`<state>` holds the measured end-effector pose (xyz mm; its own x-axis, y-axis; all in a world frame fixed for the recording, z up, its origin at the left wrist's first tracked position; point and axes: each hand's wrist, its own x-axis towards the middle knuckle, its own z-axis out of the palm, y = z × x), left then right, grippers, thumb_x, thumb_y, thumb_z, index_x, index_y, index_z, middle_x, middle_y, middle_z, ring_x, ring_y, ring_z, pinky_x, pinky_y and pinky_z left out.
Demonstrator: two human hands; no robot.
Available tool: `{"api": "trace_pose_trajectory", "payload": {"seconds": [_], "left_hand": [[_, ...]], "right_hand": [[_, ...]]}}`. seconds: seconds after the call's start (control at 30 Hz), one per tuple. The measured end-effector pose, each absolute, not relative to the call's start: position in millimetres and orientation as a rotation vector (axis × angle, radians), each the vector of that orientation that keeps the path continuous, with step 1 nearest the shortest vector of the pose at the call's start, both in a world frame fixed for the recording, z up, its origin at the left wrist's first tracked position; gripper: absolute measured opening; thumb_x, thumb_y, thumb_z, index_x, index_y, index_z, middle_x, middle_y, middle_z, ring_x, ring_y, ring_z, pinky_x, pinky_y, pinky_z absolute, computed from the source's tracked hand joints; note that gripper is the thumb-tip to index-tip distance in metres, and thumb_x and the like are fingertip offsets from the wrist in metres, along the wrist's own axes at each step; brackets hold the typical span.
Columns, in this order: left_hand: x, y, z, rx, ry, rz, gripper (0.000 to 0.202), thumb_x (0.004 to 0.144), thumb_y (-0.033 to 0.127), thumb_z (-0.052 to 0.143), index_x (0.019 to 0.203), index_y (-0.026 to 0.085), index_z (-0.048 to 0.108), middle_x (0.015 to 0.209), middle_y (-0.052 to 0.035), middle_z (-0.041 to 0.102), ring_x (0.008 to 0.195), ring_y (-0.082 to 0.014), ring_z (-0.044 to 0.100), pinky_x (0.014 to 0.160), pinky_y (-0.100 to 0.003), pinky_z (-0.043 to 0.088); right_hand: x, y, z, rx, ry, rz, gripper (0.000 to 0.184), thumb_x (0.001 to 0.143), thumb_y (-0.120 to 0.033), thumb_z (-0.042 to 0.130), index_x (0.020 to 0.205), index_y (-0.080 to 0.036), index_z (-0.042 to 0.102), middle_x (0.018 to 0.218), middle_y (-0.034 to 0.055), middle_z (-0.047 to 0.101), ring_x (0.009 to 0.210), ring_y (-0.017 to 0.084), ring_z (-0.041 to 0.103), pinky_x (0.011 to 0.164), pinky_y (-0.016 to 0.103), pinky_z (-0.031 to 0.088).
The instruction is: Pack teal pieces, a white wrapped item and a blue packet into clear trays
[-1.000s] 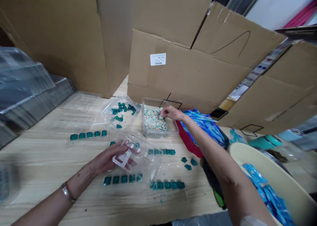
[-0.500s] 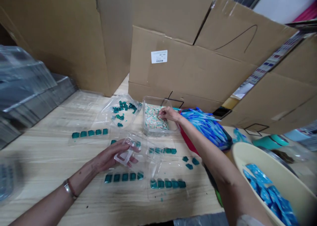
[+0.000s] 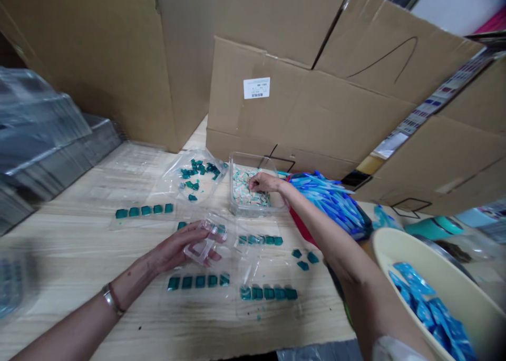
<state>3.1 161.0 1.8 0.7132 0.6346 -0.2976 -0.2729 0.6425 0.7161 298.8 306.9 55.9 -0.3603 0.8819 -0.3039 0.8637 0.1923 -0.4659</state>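
Observation:
My left hand is closed around a clear plastic piece with a cut-out, held above the table's middle. My right hand reaches into a clear plastic tub; its fingertips are pinched at the small pale pink, white and green flakes. Whether a flake is between them is too small to tell. Under and around my left hand lie clear plastic trays with rows of dark teal squares, among them a front row, a front-right row and a left row.
A clear bag with loose teal pieces lies left of the tub. Blue pens or tubes fill a red container to its right. A cream basin holds blue packets. Cardboard walls the back; stacked clear trays stand left.
My right hand has shifted slightly left within the tub, over the flakes. My left hand keeps its hold on the plastic piece. The view has tilted a little.

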Motion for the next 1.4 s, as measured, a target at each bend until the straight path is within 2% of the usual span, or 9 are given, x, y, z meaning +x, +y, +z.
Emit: {"api": "trace_pose_trajectory", "payload": {"seconds": [0.23, 0.37, 0.57, 0.7, 0.8, 0.9, 1.1, 1.27, 1.4], "left_hand": [[3.0, 160.7, 0.9, 0.697, 0.567, 0.534, 0.023, 0.079, 0.028, 0.06, 0.098, 0.017, 0.058, 0.114, -0.0142, 0.061, 0.078, -0.026, 0.068, 0.064, -0.039, 0.055], [3.2, 160.8, -0.8, 0.693, 0.547, 0.546, 0.023, 0.078, 0.028, 0.061, 0.098, 0.018, 0.058, 0.115, -0.0141, 0.061, 0.077, -0.0254, 0.068, 0.064, -0.039, 0.055], [3.9, 161.0, 1.7, 0.697, 0.543, 0.544, 0.02, 0.079, 0.028, 0.059, 0.096, 0.017, 0.058, 0.112, -0.013, 0.062, 0.076, -0.0248, 0.068, 0.062, -0.038, 0.055], [4.1, 160.1, 4.2, 0.699, 0.546, 0.538, 0.022, 0.078, 0.028, 0.06, 0.097, 0.016, 0.058, 0.112, -0.014, 0.062, 0.078, -0.0262, 0.068, 0.063, -0.038, 0.054], [4.2, 159.8, 3.7, 0.699, 0.542, 0.539, 0.023, 0.078, 0.029, 0.061, 0.096, 0.016, 0.057, 0.113, -0.0138, 0.061, 0.08, -0.0276, 0.068, 0.063, -0.038, 0.054], [4.3, 159.9, 2.2, 0.691, 0.534, 0.537, 0.023, 0.078, 0.029, 0.061, 0.096, 0.016, 0.057, 0.112, -0.0136, 0.062, 0.078, -0.0273, 0.068, 0.063, -0.039, 0.054], [4.3, 161.5, -1.1, 0.702, 0.527, 0.547, 0.021, 0.079, 0.027, 0.059, 0.097, 0.016, 0.056, 0.112, -0.0134, 0.062, 0.077, -0.0265, 0.068, 0.062, -0.038, 0.055], [4.1, 162.6, -2.6, 0.718, 0.528, 0.541, 0.019, 0.081, 0.027, 0.056, 0.098, 0.017, 0.054, 0.113, -0.0138, 0.061, 0.079, -0.0266, 0.068, 0.063, -0.038, 0.054], [3.6, 162.3, -2.7, 0.726, 0.508, 0.542, 0.02, 0.082, 0.027, 0.056, 0.098, 0.016, 0.054, 0.116, -0.0149, 0.059, 0.08, -0.0269, 0.068, 0.064, -0.038, 0.054]], "right_hand": [[301.8, 299.6, 48.3, -1.979, -2.14, 0.855, 0.009, 0.071, -0.013, 0.058, 0.076, -0.011, 0.066, 0.061, 0.0019, 0.066, 0.054, 0.009, 0.058, 0.049, 0.015, 0.043], [299.2, 295.7, 44.0, -2.093, -2.068, 0.77, 0.009, 0.072, -0.017, 0.059, 0.072, -0.012, 0.066, 0.059, 0.0036, 0.067, 0.053, 0.011, 0.06, 0.049, 0.016, 0.045], [291.5, 289.5, 44.1, -2.2, -2.118, 0.57, 0.01, 0.066, -0.018, 0.064, 0.06, -0.012, 0.066, 0.052, 0.0057, 0.063, 0.054, 0.015, 0.06, 0.051, 0.019, 0.044], [291.8, 286.5, 48.1, -2.187, -2.182, 0.466, 0.012, 0.067, -0.02, 0.063, 0.073, -0.011, 0.069, 0.064, 0.0064, 0.067, 0.064, 0.015, 0.062, 0.056, 0.019, 0.042], [293.5, 286.3, 50.9, -2.099, -2.274, 0.441, 0.018, 0.069, -0.023, 0.063, 0.084, -0.016, 0.07, 0.078, 0.0024, 0.069, 0.073, 0.012, 0.061, 0.059, 0.016, 0.041], [293.5, 287.3, 49.7, -2.032, -2.365, 0.437, 0.013, 0.07, -0.023, 0.064, 0.079, -0.017, 0.07, 0.077, 0.0, 0.068, 0.072, 0.011, 0.06, 0.06, 0.016, 0.04], [288.2, 289.6, 43.9, -2.086, -2.383, 0.345, 0.015, 0.063, -0.018, 0.068, 0.077, -0.014, 0.071, 0.075, 0.0041, 0.069, 0.068, 0.013, 0.061, 0.057, 0.018, 0.039], [287.6, 288.9, 49.0, -2.079, -2.432, 0.353, 0.013, 0.073, -0.021, 0.061, 0.077, -0.015, 0.072, 0.076, 0.003, 0.07, 0.07, 0.012, 0.061, 0.058, 0.016, 0.039], [285.4, 289.5, 51.1, -2.126, -2.44, 0.335, 0.014, 0.069, -0.016, 0.063, 0.08, -0.015, 0.072, 0.078, 0.0037, 0.071, 0.072, 0.013, 0.062, 0.06, 0.016, 0.041]]}}
